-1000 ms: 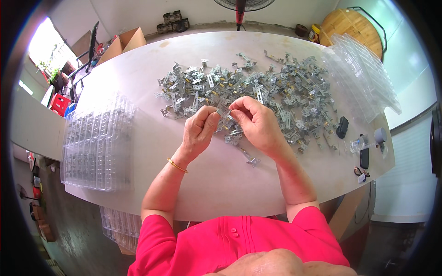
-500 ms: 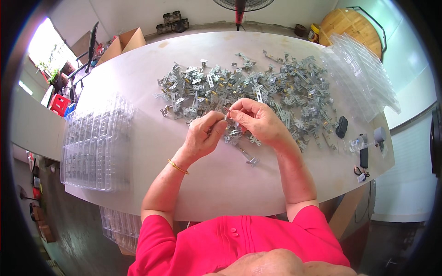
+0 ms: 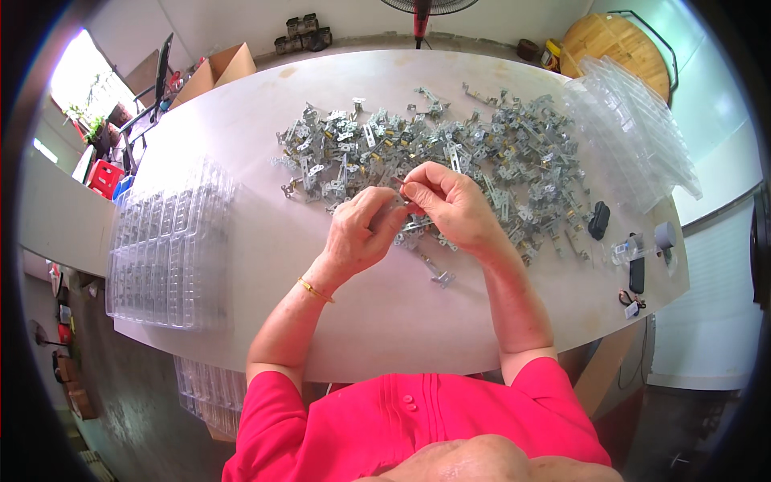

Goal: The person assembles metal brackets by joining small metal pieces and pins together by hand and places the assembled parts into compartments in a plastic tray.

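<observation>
Both my hands meet in front of a heap of small silvery metal brackets (image 3: 474, 149), some with brass-coloured bits. My left hand (image 3: 361, 231) is closed in a pinch, and what its fingers hold is hidden. Thumb and forefinger of my right hand (image 3: 456, 210) are pressed together on a thin dark-red piece (image 3: 399, 181), of which only a short end shows. The fingertips of both hands nearly touch. Just below them, a loose metal bracket (image 3: 440, 275) lies on the table, at the near side of the heap.
Clear plastic compartment trays (image 3: 165, 249) with metal parts are stacked at the left of the white table (image 3: 377, 341). More clear trays (image 3: 634, 132) lean at the far right. A black case (image 3: 598, 221) and a tape roll (image 3: 664, 235) lie on the right. A fan (image 3: 421, 20) stands beyond.
My right hand has shifted slightly up. The left hand has turned a little and moved slightly right, its fingertips now more hidden. The heap looks the same.
</observation>
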{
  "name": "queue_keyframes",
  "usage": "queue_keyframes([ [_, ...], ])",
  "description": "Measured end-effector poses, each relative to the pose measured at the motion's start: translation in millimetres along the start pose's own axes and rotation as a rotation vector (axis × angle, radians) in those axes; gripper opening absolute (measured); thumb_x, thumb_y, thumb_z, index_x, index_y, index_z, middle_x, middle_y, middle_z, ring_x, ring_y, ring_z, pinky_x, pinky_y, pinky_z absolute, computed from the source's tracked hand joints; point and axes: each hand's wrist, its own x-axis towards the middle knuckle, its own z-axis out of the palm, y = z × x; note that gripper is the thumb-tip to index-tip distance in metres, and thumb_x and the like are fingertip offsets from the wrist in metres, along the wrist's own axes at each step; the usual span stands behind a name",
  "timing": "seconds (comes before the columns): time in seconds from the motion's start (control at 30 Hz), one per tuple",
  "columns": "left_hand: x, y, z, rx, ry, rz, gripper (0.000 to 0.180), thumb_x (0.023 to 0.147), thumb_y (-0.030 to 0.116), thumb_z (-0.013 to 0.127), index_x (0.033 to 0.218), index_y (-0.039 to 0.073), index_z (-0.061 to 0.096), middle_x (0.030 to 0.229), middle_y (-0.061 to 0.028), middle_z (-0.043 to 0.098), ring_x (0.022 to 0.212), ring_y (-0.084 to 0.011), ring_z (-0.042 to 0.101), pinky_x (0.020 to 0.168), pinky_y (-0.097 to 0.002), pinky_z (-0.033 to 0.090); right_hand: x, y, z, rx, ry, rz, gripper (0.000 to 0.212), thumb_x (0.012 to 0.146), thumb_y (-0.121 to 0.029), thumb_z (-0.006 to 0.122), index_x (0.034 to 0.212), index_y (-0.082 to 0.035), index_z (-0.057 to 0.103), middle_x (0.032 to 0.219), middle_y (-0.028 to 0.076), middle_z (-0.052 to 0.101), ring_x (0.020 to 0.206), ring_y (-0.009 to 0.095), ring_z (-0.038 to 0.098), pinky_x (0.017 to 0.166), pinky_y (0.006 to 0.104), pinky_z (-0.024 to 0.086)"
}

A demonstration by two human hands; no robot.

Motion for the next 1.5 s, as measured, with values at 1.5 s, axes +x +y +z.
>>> queue_keyframes([
  [1.5, 4, -14, -9, -0.861, -0.222, -0.463, 0.056, 0.096, -0.002, 0.065, 0.147, 0.008, 0.044, 0.105, -0.0041, 0.063, 0.087, -0.0085, 0.059, 0.077, -0.0248, 0.053, -16, -17, 16, -0.653, 0.133, -0.197, 0.013, 0.094, -0.015, 0.064, 0.087, -0.005, 0.058, 0.079, 0.014, 0.066, 0.073, 0.036, 0.067, 0.062, 0.0457, 0.051],
])
